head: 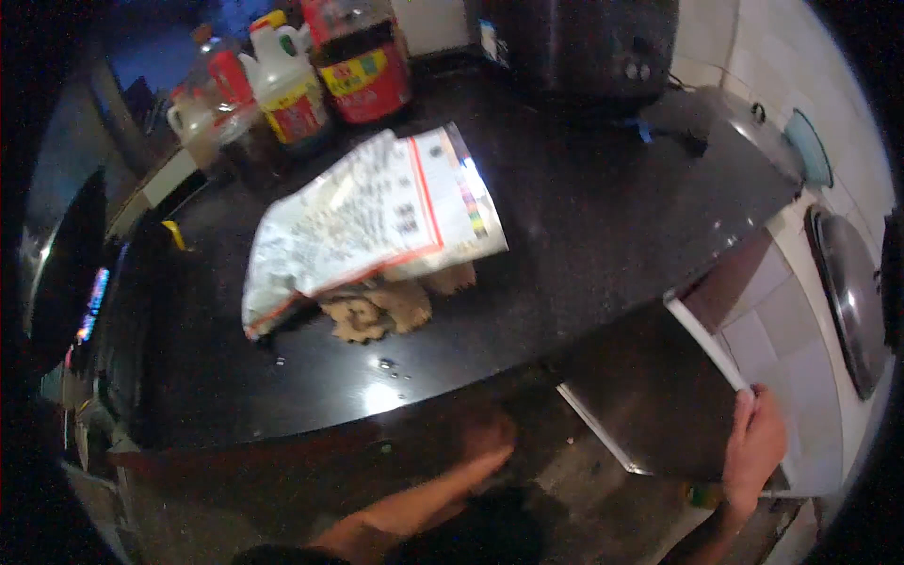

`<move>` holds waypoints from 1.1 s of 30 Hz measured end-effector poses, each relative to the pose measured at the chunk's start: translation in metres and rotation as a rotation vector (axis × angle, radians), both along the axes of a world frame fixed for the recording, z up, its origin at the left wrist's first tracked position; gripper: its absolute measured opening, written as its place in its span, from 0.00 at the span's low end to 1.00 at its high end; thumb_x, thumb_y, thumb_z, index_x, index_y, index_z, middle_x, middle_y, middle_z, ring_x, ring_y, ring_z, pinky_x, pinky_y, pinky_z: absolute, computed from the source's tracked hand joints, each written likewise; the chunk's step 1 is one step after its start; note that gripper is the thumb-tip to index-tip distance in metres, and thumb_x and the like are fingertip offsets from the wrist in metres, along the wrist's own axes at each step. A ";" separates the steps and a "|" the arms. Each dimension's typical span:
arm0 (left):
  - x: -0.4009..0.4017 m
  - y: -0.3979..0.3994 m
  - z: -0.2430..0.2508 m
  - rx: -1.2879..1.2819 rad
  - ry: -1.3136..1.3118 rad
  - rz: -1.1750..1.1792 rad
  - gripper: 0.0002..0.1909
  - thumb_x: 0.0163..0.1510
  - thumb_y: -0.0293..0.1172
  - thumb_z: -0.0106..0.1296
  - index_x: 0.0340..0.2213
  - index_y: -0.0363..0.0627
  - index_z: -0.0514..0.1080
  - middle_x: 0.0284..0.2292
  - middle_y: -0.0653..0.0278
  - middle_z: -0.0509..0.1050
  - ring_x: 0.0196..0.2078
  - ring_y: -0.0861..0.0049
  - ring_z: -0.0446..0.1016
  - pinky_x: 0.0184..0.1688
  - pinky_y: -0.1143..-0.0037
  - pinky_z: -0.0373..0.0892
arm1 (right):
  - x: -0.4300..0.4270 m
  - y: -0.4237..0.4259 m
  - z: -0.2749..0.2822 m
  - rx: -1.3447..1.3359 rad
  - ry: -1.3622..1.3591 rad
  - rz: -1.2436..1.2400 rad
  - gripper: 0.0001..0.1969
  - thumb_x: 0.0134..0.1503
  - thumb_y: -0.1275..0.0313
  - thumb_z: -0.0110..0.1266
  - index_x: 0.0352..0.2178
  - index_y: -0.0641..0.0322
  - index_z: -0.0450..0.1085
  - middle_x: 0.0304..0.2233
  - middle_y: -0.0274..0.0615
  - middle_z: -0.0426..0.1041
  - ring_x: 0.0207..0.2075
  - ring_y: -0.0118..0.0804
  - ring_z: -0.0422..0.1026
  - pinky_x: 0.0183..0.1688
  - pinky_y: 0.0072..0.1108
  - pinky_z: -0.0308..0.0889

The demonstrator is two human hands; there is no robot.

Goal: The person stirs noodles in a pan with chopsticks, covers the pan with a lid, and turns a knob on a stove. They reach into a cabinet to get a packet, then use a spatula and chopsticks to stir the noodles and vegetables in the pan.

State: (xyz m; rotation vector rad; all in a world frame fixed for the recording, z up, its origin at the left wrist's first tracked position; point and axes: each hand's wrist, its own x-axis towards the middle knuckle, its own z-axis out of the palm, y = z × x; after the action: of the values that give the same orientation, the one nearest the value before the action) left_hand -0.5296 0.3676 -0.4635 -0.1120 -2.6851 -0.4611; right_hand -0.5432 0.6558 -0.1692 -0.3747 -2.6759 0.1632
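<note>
My right hand (757, 438) grips the white edge strip of a dark panel (650, 381) below the counter. The panel looks like a cabinet door or drawer; I cannot tell which. My left hand (494, 434) is blurred and dim, low in front of the counter's edge, with its fingers hard to make out. On the black countertop (565, 233) lies a crumpled white printed plastic bag (353, 212) with red lines and writing. Brown, ragged-edged pieces (381, 311) show from under its near side.
At the back left stand a large red-labelled jug (364, 78), a white-capped bottle (289, 92) and other bottles. A black appliance (579, 49) occupies the back right. Small shiny drops (387, 364) dot the counter near its front edge. A dark oval lid (851, 304) is at the right wall.
</note>
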 end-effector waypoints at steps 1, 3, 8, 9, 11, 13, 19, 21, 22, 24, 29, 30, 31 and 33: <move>0.011 0.016 0.013 0.007 -0.095 -0.101 0.14 0.49 0.42 0.43 0.19 0.47 0.69 0.19 0.56 0.70 0.23 0.58 0.69 0.28 0.61 0.65 | 0.001 0.004 0.003 -0.030 -0.151 -0.034 0.16 0.54 0.62 0.44 0.34 0.67 0.65 0.28 0.53 0.67 0.31 0.53 0.65 0.33 0.34 0.59; 0.028 0.056 0.073 0.137 -0.450 -0.211 0.16 0.51 0.44 0.42 0.19 0.47 0.70 0.17 0.54 0.70 0.24 0.56 0.69 0.28 0.63 0.66 | 0.004 0.017 -0.004 0.005 -0.087 0.052 0.17 0.52 0.60 0.47 0.31 0.66 0.64 0.25 0.52 0.66 0.28 0.53 0.65 0.31 0.35 0.59; 0.089 0.099 0.126 0.444 -0.381 -0.408 0.20 0.55 0.44 0.38 0.23 0.42 0.70 0.20 0.52 0.72 0.29 0.57 0.70 0.31 0.66 0.66 | 0.015 0.021 0.003 -0.030 -0.351 0.093 0.20 0.50 0.53 0.48 0.30 0.61 0.61 0.18 0.50 0.68 0.21 0.54 0.68 0.24 0.38 0.61; 0.093 0.104 0.152 0.450 -0.373 -0.406 0.20 0.55 0.44 0.38 0.23 0.42 0.70 0.20 0.52 0.72 0.29 0.57 0.70 0.31 0.66 0.66 | 0.017 0.020 0.006 -0.080 -0.398 0.099 0.21 0.49 0.52 0.48 0.28 0.61 0.60 0.18 0.50 0.68 0.20 0.54 0.68 0.22 0.39 0.62; 0.103 0.100 0.223 0.518 -0.639 -0.477 0.20 0.56 0.43 0.36 0.27 0.37 0.69 0.26 0.52 0.72 0.33 0.59 0.69 0.37 0.67 0.64 | 0.025 0.017 -0.002 0.107 -0.348 0.172 0.19 0.48 0.55 0.50 0.27 0.61 0.59 0.17 0.49 0.69 0.19 0.53 0.69 0.21 0.36 0.64; 0.113 0.080 0.261 0.496 -0.873 -0.588 0.21 0.56 0.43 0.36 0.37 0.35 0.65 0.35 0.49 0.70 0.38 0.58 0.68 0.44 0.68 0.61 | 0.040 -0.003 0.006 -0.067 -0.398 0.335 0.15 0.49 0.63 0.49 0.29 0.64 0.58 0.15 0.50 0.68 0.18 0.52 0.69 0.19 0.36 0.64; 0.174 0.050 0.306 0.458 -0.820 -0.561 0.31 0.54 0.44 0.38 0.53 0.34 0.47 0.48 0.42 0.59 0.47 0.51 0.63 0.49 0.69 0.60 | 0.058 -0.078 0.026 -0.422 -0.901 0.446 0.24 0.52 0.59 0.43 0.39 0.72 0.49 0.28 0.61 0.70 0.28 0.55 0.71 0.33 0.37 0.66; 0.183 0.029 0.339 0.589 -1.042 -0.463 0.35 0.52 0.44 0.41 0.53 0.34 0.44 0.49 0.40 0.58 0.47 0.49 0.63 0.48 0.65 0.61 | 0.051 -0.112 0.038 -0.761 -1.222 0.365 0.24 0.52 0.62 0.44 0.40 0.72 0.49 0.29 0.58 0.69 0.21 0.49 0.73 0.22 0.32 0.69; 0.185 0.019 0.366 0.595 -1.100 -0.298 0.31 0.51 0.42 0.44 0.50 0.35 0.49 0.45 0.40 0.61 0.44 0.47 0.64 0.44 0.61 0.62 | 0.049 -0.129 0.042 -0.744 -1.231 0.408 0.24 0.52 0.62 0.44 0.40 0.72 0.49 0.29 0.58 0.69 0.21 0.49 0.73 0.22 0.32 0.69; 0.192 -0.002 0.381 0.550 -1.036 -0.199 0.27 0.51 0.41 0.44 0.47 0.35 0.52 0.43 0.40 0.62 0.42 0.46 0.65 0.42 0.60 0.63 | 0.054 -0.161 0.037 -1.128 -1.084 0.200 0.22 0.52 0.65 0.45 0.41 0.70 0.48 0.30 0.55 0.67 0.16 0.45 0.72 0.14 0.27 0.70; 0.230 -0.055 0.409 0.544 -0.738 0.081 0.15 0.51 0.41 0.40 0.33 0.41 0.60 0.31 0.46 0.68 0.33 0.49 0.68 0.34 0.59 0.65 | 0.025 -0.210 -0.047 -1.340 -1.015 0.087 0.15 0.52 0.71 0.44 0.39 0.67 0.53 0.30 0.52 0.65 0.24 0.50 0.72 0.22 0.36 0.72; 0.246 -0.063 0.419 0.530 -0.701 0.169 0.14 0.51 0.42 0.38 0.31 0.43 0.63 0.28 0.47 0.70 0.33 0.51 0.69 0.33 0.59 0.65 | 0.033 -0.233 -0.009 -1.556 -1.112 -0.019 0.13 0.52 0.72 0.44 0.38 0.66 0.54 0.29 0.51 0.65 0.28 0.51 0.72 0.26 0.38 0.72; 0.255 -0.067 0.430 0.533 -0.690 0.184 0.14 0.51 0.42 0.38 0.31 0.43 0.63 0.28 0.47 0.70 0.33 0.51 0.69 0.33 0.59 0.65 | 0.036 -0.244 0.012 -1.604 -1.089 0.074 0.11 0.52 0.72 0.44 0.36 0.65 0.57 0.28 0.46 0.64 0.35 0.54 0.70 0.34 0.43 0.69; 0.268 -0.075 0.450 0.595 -0.813 0.316 0.15 0.51 0.42 0.38 0.30 0.42 0.64 0.27 0.47 0.71 0.33 0.51 0.70 0.34 0.58 0.64 | 0.025 -0.264 0.007 -1.732 -1.127 0.046 0.13 0.52 0.71 0.44 0.38 0.64 0.56 0.27 0.43 0.62 0.37 0.56 0.69 0.37 0.45 0.67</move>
State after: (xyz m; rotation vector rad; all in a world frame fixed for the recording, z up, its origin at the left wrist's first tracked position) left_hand -0.2619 0.2926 -0.0139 0.8178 -3.0564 -1.4058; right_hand -0.5187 0.3922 -0.1619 -1.0546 -2.5067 3.0058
